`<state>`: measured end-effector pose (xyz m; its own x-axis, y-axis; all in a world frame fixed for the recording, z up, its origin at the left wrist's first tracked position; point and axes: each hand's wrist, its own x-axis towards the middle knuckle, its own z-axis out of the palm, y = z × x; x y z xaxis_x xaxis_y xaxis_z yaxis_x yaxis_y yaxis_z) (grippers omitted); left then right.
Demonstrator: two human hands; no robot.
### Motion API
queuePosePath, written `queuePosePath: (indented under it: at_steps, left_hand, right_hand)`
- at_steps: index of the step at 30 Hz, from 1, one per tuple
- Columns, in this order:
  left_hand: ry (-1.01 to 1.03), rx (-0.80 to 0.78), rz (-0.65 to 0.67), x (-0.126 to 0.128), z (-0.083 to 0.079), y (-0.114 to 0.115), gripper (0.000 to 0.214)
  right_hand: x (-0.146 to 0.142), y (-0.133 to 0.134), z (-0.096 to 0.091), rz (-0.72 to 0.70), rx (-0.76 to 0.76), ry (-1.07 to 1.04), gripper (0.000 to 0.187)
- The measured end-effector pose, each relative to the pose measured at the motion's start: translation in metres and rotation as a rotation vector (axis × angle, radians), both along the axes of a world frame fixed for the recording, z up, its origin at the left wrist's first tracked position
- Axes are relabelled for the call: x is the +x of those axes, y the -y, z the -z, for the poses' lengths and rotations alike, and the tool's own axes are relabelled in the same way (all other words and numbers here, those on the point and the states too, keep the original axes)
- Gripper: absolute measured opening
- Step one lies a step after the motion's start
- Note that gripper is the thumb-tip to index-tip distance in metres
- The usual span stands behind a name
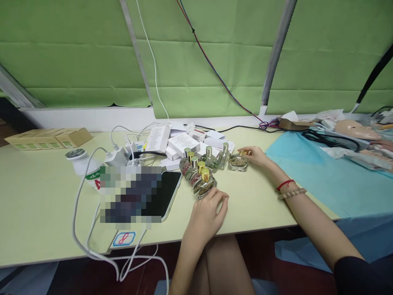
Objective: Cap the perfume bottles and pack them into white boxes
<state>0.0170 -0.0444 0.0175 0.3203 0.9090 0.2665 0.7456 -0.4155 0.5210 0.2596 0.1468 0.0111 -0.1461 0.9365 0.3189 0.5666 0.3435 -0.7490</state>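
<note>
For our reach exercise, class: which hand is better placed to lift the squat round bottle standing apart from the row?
Probably the right hand: it touches the squat round bottle at its gold cap, while the left hand rests by the bottle row.

Soft, even indoor light with faint shadows. Wide-angle bending curves the worktop edge. A pixelated block hides one patch.

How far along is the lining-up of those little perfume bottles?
Done, it seems: five capped bottles stand in a tight row, with the left hand resting by the front bottle. In hand: the right hand has its fingers at the gold cap of the round bottle, beside the row. Left, probably: two silver-capped bottles stand loose behind, and the white boxes lie piled at the back.
</note>
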Motion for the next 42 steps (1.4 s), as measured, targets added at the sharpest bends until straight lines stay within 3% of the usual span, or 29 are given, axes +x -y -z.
queuePosePath:
  at_steps: [4, 10, 15, 30, 36, 42]
  left_hand:
    - [0.007, 0.008, -0.002, -0.001, 0.001, 0.000, 0.027]
    - [0.006, 0.018, -0.005, -0.001, 0.003, 0.000, 0.025]
    - [0.000, -0.001, -0.005, 0.000, 0.002, 0.000, 0.025]
    - [0.016, 0.008, 0.001, 0.000, 0.002, 0.000, 0.026]
    - [0.013, 0.012, 0.001, 0.000, 0.003, 0.000, 0.026]
    - [0.002, 0.008, 0.000, 0.000, 0.001, 0.000, 0.026]
  right_hand:
    - [-0.007, 0.005, -0.012, 0.043, -0.064, -0.355, 0.054]
    - [-0.024, 0.020, -0.027, -0.169, -0.183, -0.599, 0.058]
    - [-0.027, 0.026, -0.028, -0.226, -0.170, -0.554, 0.050]
    - [-0.026, 0.025, -0.032, -0.092, -0.007, -0.540, 0.056]
    - [-0.031, 0.032, -0.034, -0.170, -0.073, -0.469, 0.057]
    - [-0.036, 0.040, -0.039, -0.147, -0.054, -0.352, 0.055]
